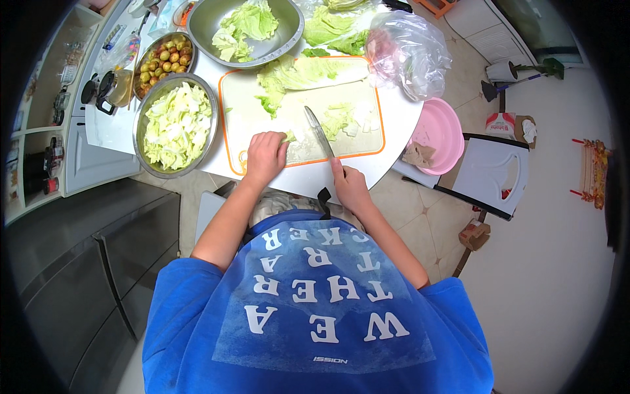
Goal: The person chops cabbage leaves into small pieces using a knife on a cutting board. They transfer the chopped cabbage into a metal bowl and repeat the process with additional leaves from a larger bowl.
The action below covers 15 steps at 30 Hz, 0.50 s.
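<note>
My right hand (349, 184) is closed round the handle of a kitchen knife (319, 132), whose blade points away over the cutting board (231, 98) with an orange rim. Near the board's front left, my left hand (267, 155) rests palm down, its fingers curled on a small bit of leaf (289, 136); how firmly it holds this is hidden. Cut cabbage pieces (339, 120) lie right of the blade. Along the board's far edge lies a larger cabbage leaf (320, 74). A steel bowl (215, 123) of chopped cabbage (177, 125) stands left of the board.
Behind the board stands a large steel basin (197, 29) with cabbage leaves. At far left are a bowl of small round fruit (167, 59) and a glass jug (118, 88). A clear plastic bag (418, 54) overlaps the board's far right corner. A pink basin (445, 133) stands beyond the table's right edge.
</note>
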Motion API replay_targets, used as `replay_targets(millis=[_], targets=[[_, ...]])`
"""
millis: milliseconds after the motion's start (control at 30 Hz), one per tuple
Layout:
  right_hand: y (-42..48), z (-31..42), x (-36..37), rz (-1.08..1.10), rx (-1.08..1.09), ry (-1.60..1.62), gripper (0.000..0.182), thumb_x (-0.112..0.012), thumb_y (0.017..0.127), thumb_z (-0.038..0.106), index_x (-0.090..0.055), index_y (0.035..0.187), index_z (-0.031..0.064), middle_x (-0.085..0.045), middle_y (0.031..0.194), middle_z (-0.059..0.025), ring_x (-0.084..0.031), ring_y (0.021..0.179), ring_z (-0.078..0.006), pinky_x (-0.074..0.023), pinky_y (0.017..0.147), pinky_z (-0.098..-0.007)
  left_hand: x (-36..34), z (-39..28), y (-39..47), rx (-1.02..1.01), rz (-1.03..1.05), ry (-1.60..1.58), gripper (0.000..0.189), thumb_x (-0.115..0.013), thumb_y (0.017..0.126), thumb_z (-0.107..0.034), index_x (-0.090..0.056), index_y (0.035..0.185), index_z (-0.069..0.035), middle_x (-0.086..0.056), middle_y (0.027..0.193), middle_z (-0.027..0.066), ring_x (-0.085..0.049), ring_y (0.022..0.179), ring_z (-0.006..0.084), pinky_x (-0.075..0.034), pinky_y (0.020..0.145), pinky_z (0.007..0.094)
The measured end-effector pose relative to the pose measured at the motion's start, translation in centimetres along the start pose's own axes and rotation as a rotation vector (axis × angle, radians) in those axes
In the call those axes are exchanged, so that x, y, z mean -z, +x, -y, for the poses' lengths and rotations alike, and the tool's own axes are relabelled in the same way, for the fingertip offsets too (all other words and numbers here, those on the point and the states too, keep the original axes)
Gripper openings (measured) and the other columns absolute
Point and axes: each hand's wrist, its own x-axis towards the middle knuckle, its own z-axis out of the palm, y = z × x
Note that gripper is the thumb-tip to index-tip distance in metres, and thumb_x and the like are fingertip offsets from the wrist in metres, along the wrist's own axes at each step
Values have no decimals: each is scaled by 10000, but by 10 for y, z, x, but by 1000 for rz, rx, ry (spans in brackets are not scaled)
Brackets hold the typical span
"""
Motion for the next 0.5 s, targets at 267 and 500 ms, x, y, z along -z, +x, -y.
replay_targets(millis=[267,500], targets=[[-6,-2,-7,-3,61,47,698,-476,1038,526,-620,718,-78,-617,687,-309,-629,661,-472,-485,643,-506,-25,-7,11,4,10,-4,154,-755,822,-101,-660,934,-54,-664,932,109,-621,880,317,-475,811,406],[-10,-10,-24,32,82,11,682,-486,1035,518,-621,714,-69,-612,690,-324,-623,678,-499,-474,644,-529,-21,-13,3,-53,-69,43,129,-754,817,-107,-718,937,-76,-668,1028,59,-616,927,260,-475,826,389]])
